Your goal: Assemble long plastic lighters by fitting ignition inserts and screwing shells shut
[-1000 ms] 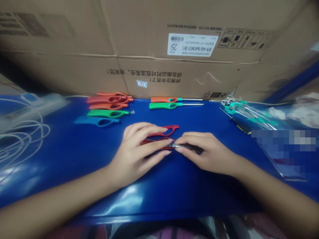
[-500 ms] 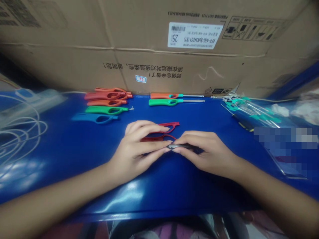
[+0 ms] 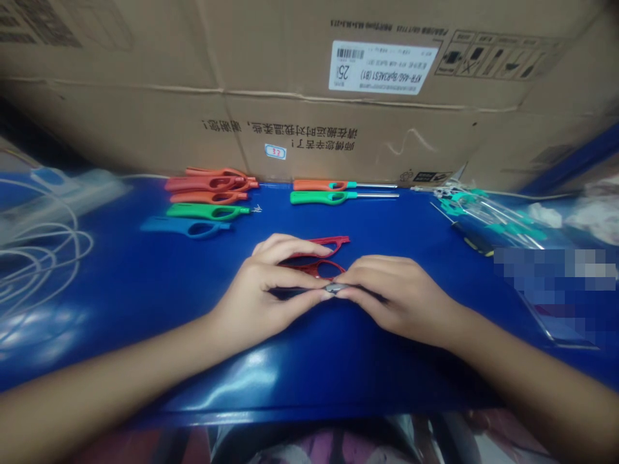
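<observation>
Clock centred on the small part (image 3: 333, 288) between the hands, twelve away from the wearer. Left hand (image 3: 256, 293) at 9, right hand (image 3: 401, 293) at 3, fingertips of both on the part. Near handle half (image 3: 316, 267) just beyond, toward 12; far handle half (image 3: 341, 243) behind that, partly under left hand's fingers. Two lighters (image 3: 314, 198) at 12, side by side, in front of the cardboard box (image 3: 290, 90). Handle shells (image 3: 193, 211) grouped at 10. Cable (image 3: 75, 258) coiled at 9, far out. Rod pieces (image 3: 503, 226) heaped at 2; screwdriver (image 3: 476, 245) just nearer. All on table (image 3: 309, 380).
</observation>
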The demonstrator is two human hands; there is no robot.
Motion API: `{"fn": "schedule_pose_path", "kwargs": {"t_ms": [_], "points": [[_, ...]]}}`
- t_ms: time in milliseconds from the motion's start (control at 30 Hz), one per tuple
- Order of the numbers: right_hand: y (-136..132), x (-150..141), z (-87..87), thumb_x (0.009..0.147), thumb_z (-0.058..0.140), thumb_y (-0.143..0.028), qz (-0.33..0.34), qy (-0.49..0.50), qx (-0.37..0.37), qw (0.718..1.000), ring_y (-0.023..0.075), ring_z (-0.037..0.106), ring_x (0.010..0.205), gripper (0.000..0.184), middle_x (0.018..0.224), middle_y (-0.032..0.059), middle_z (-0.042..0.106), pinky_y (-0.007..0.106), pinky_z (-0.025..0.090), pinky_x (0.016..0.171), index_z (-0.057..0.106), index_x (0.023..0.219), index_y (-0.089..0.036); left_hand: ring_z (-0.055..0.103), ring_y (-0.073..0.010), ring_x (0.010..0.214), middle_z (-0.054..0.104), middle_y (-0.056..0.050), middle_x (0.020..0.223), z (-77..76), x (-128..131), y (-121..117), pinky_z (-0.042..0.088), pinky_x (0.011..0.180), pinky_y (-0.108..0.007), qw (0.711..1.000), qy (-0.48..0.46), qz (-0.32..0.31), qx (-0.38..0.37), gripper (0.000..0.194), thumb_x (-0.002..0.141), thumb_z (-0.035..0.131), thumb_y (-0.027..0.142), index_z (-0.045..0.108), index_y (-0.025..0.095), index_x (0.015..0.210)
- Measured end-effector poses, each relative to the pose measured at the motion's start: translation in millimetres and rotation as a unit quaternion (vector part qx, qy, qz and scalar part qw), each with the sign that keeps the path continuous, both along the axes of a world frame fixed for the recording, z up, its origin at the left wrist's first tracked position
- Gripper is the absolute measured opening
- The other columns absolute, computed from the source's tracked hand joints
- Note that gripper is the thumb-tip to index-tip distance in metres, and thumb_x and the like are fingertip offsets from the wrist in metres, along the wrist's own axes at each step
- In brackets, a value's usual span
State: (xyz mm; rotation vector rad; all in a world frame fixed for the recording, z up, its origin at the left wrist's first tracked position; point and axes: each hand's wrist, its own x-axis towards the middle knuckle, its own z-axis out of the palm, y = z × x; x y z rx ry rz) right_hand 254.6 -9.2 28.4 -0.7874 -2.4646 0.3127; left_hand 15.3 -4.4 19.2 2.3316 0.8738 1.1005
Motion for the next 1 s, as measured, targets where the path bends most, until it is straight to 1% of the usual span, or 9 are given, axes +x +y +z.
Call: {"fn": "schedule_pose_path", "kwargs": {"t_ms": [67, 133, 233, 367, 467, 600, 733, 867, 1000], "points": [[0.0, 0.2, 1.2, 0.101, 0.056, -0.025, -0.013, 0.001, -0.011, 1.000, 0.0150, 0.068, 0.084, 0.016, 0.094, 0.0031, 0.075, 0.026, 0.050, 0.076, 0.070, 0.102, -0.017, 0.062, -0.0253, 0.115, 0.071, -0.006, 0.125, 2.1, -0.9, 0.3, 0.046, 0.103, -0.046, 1.000, 0.019, 0.008, 0.006, 0.016, 0.085, 0.078, 0.025, 0.079, 0.026, 0.101], [0.9, 1.7, 2.6, 0.100, 0.056, -0.024, -0.032, 0.005, -0.012, 0.999, 0.0148, 0.069, 0.085, 0.016, 0.095, 0.0036, 0.075, 0.025, 0.050, 0.077, 0.070, 0.103, -0.016, 0.059, -0.0270, 0.122, 0.065, -0.008, 0.134, 5.4, -3.5, 0.5, 0.043, 0.107, -0.047, 0.998, 0.058, 0.024, 0.028, 0.033, 0.084, 0.079, 0.031, 0.074, 0.026, 0.116], [5.2, 7.2, 4.0, 0.100, 0.056, -0.024, -0.062, 0.015, 0.001, 0.998, 0.0154, 0.068, 0.086, 0.016, 0.094, 0.0047, 0.075, 0.026, 0.050, 0.078, 0.070, 0.102, -0.016, 0.054, -0.0300, 0.128, 0.058, -0.011, 0.141, 10.8, -9.8, 1.6, 0.039, 0.110, -0.049, 0.987, 0.121, 0.057, 0.093, 0.052, 0.083, 0.080, 0.039, 0.064, 0.024, 0.131], [14.9, 17.7, 4.2, 0.100, 0.057, -0.027, -0.108, 0.020, -0.001, 0.994, 0.0152, 0.067, 0.081, 0.016, 0.092, 0.0041, 0.074, 0.026, 0.048, 0.074, 0.070, 0.100, -0.017, 0.060, -0.0278, 0.114, 0.063, -0.010, 0.124, 14.1, -16.0, 6.1, 0.044, 0.100, -0.045, 0.971, 0.156, 0.086, 0.157, 0.038, 0.087, 0.075, 0.032, 0.063, 0.020, 0.120], [20.9, 23.2, 4.4, 0.099, 0.058, -0.028, -0.124, 0.035, -0.027, 0.991, 0.0142, 0.067, 0.080, 0.016, 0.092, 0.0033, 0.074, 0.025, 0.048, 0.072, 0.070, 0.098, -0.018, 0.062, -0.0235, 0.102, 0.066, -0.008, 0.110, 11.7, -16.6, 11.2, 0.049, 0.089, -0.038, 0.973, 0.165, 0.071, 0.148, 0.025, 0.092, 0.069, 0.026, 0.061, 0.018, 0.114], [23.3, 23.9, 4.7, 0.100, 0.056, -0.029, -0.124, 0.055, -0.065, 0.989, 0.0127, 0.066, 0.078, 0.017, 0.091, 0.0024, 0.074, 0.023, 0.047, 0.070, 0.070, 0.097, -0.019, 0.063, -0.0210, 0.093, 0.069, -0.006, 0.103, 4.2, -17.8, 16.9, 0.050, 0.082, -0.033, 0.974, 0.180, 0.048, 0.128, 0.018, 0.095, 0.065, 0.024, 0.061, 0.018, 0.111], [23.3, 22.8, 2.5, 0.100, 0.055, -0.031, -0.136, 0.059, -0.105, 0.983, 0.0117, 0.062, 0.071, 0.019, 0.087, 0.0018, 0.072, 0.022, 0.045, 0.064, 0.069, 0.097, -0.020, 0.065, -0.0186, 0.089, 0.073, -0.005, 0.101, -0.9, -20.8, 18.3, 0.049, 0.080, -0.030, 0.976, 0.167, 0.025, 0.138, 0.015, 0.096, 0.063, 0.020, 0.065, 0.018, 0.111], [25.0, 25.2, -0.6, 0.096, 0.061, -0.035, -0.138, 0.058, -0.155, 0.976, 0.0093, 0.053, 0.059, 0.018, 0.075, -0.0020, 0.062, 0.021, 0.040, 0.054, 0.064, 0.104, -0.020, 0.065, -0.0173, 0.085, 0.074, -0.005, 0.096, -0.2, -22.5, 17.0, 0.049, 0.078, -0.029, 0.977, 0.146, 0.019, 0.154, 0.016, 0.096, 0.064, 0.020, 0.067, 0.016, 0.111], [26.4, 28.3, 1.8, 0.095, 0.063, -0.035, -0.102, 0.039, -0.190, 0.976, 0.0099, 0.056, 0.063, 0.016, 0.076, -0.0015, 0.065, 0.021, 0.042, 0.057, 0.064, 0.096, -0.019, 0.064, -0.0156, 0.079, 0.073, -0.004, 0.091, 1.5, -21.1, 15.0, 0.050, 0.074, -0.027, 0.982, 0.127, 0.020, 0.135, 0.015, 0.095, 0.065, 0.021, 0.068, 0.016, 0.108]]}}
